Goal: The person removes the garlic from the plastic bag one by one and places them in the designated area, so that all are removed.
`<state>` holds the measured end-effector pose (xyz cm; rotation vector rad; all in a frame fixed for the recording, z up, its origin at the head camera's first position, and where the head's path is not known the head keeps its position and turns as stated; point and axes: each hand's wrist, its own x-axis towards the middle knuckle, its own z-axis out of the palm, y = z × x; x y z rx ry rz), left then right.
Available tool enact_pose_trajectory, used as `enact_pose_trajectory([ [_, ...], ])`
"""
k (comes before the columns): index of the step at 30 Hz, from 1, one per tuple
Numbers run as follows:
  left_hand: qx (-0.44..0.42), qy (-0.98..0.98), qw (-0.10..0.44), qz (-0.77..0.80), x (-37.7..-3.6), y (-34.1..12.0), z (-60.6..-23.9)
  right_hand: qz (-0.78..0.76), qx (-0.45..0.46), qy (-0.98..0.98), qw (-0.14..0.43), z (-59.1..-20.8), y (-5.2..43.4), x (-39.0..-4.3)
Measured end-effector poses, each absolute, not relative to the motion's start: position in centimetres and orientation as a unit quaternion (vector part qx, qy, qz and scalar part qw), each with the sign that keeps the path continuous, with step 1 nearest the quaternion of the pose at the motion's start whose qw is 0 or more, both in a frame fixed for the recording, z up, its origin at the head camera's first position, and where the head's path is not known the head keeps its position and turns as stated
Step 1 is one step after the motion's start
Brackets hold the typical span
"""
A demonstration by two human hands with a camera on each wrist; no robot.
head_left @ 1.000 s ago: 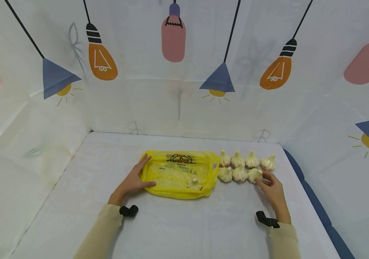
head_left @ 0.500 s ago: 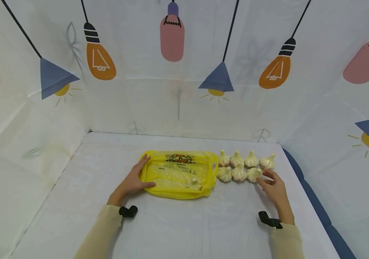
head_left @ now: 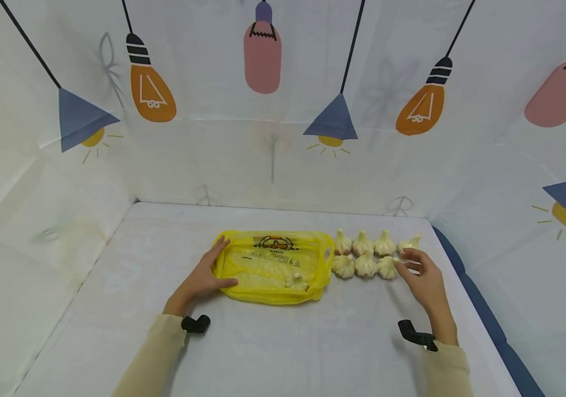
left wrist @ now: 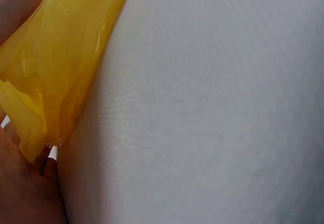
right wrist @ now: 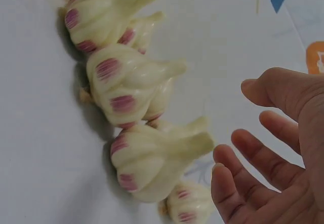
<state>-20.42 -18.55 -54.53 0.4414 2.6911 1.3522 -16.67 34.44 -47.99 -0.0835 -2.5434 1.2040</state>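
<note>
On the left of the white table (head_left: 114, 286), the left hand (head_left: 202, 278) lies flat with its fingers straight, pressing down the left edge of the yellow plastic bag (head_left: 268, 264). The left wrist view shows the bag's thin film bunched against the palm. One garlic bulb (head_left: 297, 282) sits inside the bag, near its front edge.

Just right of the bag, seven more bulbs stand in two rows. The back row of four starts at (head_left: 342, 243), and the front row of three starts at (head_left: 345, 267). The right hand (head_left: 424, 278) is beside the right end of these rows with its fingers relaxed and spread. Its fingertips are close to the end bulb of the front row (head_left: 388, 267). The right wrist view shows a gap between fingers and garlic, so it holds nothing, though from the head view alone touching cannot be ruled out.

The bulbs stand touching one another, so a sideways nudge from the fingers could tip or roll the neighbours out of line. The bag lies nearly flat and its mouth looks collapsed, so a bulb pushed at it might slide the film along or catch on the rim if the left hand's press slackens.

Counted: one bag, eight bulbs, two hands.
</note>
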Motion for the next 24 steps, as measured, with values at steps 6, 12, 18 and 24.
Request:
enact_pose_trajectory([
  [6,0.146,0.884,0.048,0.442,-20.5,-18.6,-54.5,0.419,0.004,-0.895,0.152,-46.0,32.6,-17.0],
  [12,0.150,0.884,0.047,0.441,-20.5,-18.6,-54.3,0.425,0.045,-0.896,0.118,-44.5,30.4,-17.3],
  [18,0.149,0.883,0.050,0.441,-20.4,-18.6,-54.3,0.423,0.091,-0.897,0.087,-43.7,28.3,-17.7],
  [24,0.147,0.884,0.051,0.442,-20.4,-18.5,-54.3,0.422,0.119,-0.897,0.052,-43.1,26.2,-18.2],
])
